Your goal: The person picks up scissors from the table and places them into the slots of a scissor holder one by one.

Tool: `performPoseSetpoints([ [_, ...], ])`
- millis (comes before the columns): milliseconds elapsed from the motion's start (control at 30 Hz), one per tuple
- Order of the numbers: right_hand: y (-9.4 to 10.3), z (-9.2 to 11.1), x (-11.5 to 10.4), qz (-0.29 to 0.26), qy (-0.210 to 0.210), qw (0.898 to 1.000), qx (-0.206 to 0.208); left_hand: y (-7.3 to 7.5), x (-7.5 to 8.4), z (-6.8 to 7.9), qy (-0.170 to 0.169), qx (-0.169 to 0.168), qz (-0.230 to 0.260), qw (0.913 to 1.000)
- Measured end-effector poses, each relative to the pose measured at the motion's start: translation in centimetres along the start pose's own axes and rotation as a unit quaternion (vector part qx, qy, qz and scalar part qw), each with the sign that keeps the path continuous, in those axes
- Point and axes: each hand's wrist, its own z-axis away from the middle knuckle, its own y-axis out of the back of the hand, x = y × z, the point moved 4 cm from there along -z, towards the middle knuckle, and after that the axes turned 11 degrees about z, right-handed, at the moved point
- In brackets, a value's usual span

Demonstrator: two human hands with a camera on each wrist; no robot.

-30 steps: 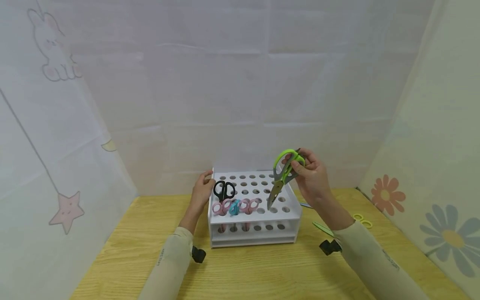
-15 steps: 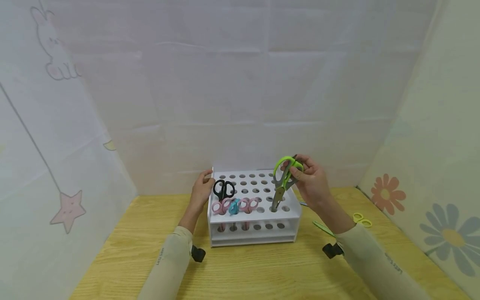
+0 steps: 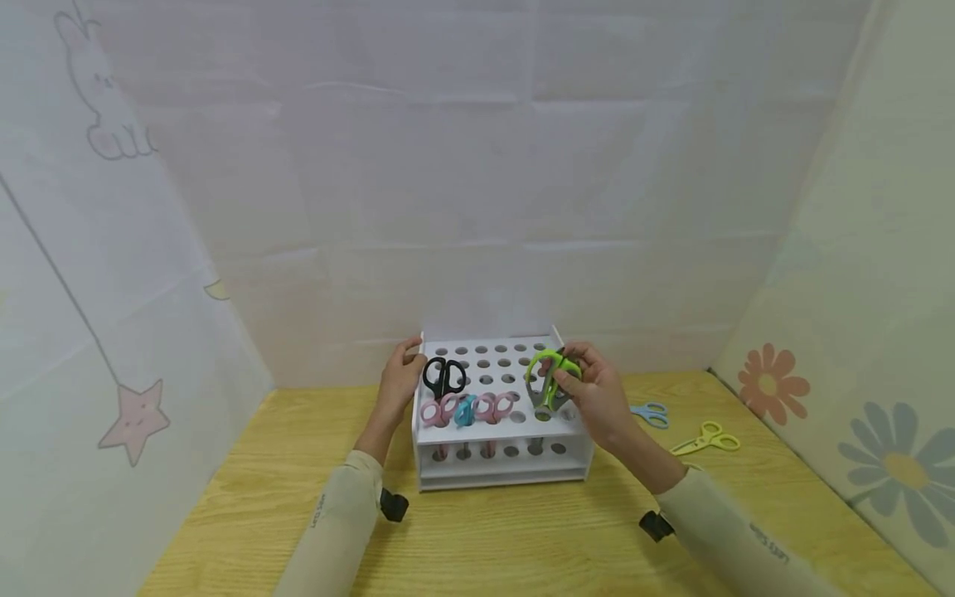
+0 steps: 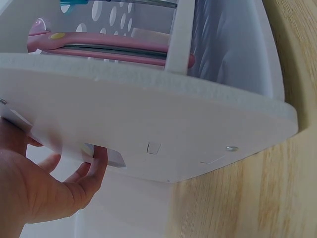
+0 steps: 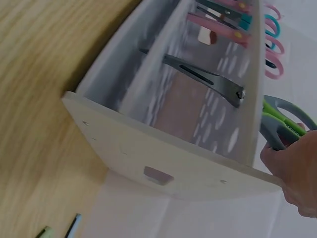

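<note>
A white rack [image 3: 477, 439] with rows of round holes stands on the wooden table. My right hand [image 3: 600, 402] pinches the handles of green-and-grey scissors [image 3: 550, 391] at the front row, towards the right. Their grey blades [image 5: 218, 83] pass through the top panel, and the tips reach through the lower shelf. My left hand [image 3: 399, 383] grips the rack's left side, with a fingertip in the slot there in the left wrist view. Black scissors [image 3: 443, 387], teal scissors [image 3: 464, 411] and two pink pairs, including the pink scissors [image 3: 494, 414], stand at the rack's left.
Light blue scissors [image 3: 655, 414] and yellow scissors [image 3: 705, 439] lie on the table right of the rack. Beside them, my right forearm partly covers another light-coloured pair. A pale sheet [image 3: 477, 207] hangs behind the rack, and patterned sheets flank both sides.
My right hand has moved down and left, lowering the green-and-grey scissors from above the rack into a front-row hole. The left hand stays at the rack's side.
</note>
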Motion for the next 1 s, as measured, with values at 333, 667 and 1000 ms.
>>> performPoseSetpoints([
  [333,-0.3,0.4,0.8,0.054,-0.003,0.998,0.027,0.0,-0.1,0.0,-0.003,0.002,-0.004,1.0000],
  [667,1.2,-0.4,-1.2,0.117,0.054,0.991,0.023,0.4,-0.1,-0.4,0.000,-0.002,-0.008,1.0000],
  [1000,8.4,-1.4,-2.4,0.249,0.062,0.966,0.030,0.3,0.2,-0.5,-0.003,-0.003,0.005,1.0000],
])
